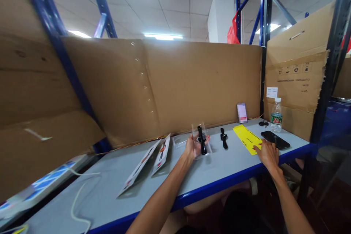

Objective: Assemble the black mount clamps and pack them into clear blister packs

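Observation:
My left hand (193, 147) is closed around a clear plastic blister shell (208, 149), holding it just above the table. In the shell sits a black spokeshave-like tool (202, 139) with two handles, tilted nearly upright. To its right, a second black tool of the same shape (224, 139) lies on the table. My right hand (268, 154) is at the near end of the yellow printed paper sheets (246, 137), thumb and fingertips gripping the corner. Its fingertips are partly hidden.
Two printed cards in clear packs (139, 166) lean on the grey table (106, 197) at left, near a white cable (74, 204). A black phone (275, 140), a water bottle (276, 115) and a propped-up screen (242, 112) stand or lie right. Cardboard walls (203, 80) enclose the back and sides.

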The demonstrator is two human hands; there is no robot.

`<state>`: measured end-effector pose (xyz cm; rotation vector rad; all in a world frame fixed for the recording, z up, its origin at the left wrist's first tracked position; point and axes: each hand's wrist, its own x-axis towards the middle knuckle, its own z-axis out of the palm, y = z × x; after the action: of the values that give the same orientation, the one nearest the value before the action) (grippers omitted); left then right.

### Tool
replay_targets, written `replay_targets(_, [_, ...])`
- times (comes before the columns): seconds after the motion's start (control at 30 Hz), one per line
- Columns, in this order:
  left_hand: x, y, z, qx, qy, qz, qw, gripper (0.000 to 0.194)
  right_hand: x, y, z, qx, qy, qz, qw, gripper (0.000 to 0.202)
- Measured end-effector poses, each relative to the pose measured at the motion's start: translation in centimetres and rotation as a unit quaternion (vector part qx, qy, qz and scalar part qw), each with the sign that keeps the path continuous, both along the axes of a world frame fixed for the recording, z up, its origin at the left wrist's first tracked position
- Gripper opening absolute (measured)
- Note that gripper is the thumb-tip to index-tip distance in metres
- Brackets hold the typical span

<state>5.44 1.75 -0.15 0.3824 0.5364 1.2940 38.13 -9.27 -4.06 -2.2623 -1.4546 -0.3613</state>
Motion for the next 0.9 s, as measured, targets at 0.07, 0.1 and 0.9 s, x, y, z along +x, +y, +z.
replay_targets(0.07, [0.3,-0.1,-0.1,0.010,0.007,-0.016,1.000,0.049,0.2,0.1,0.7,-0.019,0.001,-0.001,1.000,0.042])
replay_targets(0.1, [0.4,-0.1,-0.1,0.013,0.009,-0.020,1.000,0.048,0.2,0.2,1.1,-0.028,0.004,-0.002,1.000,0.044])
replay_targets(0.9, [0.8,-1.4,1.3,0.010,-0.021,0.026,0.999,0.048,-2.6,-1.4,2.7,0.491,0.334,0.128,0.795,0.041])
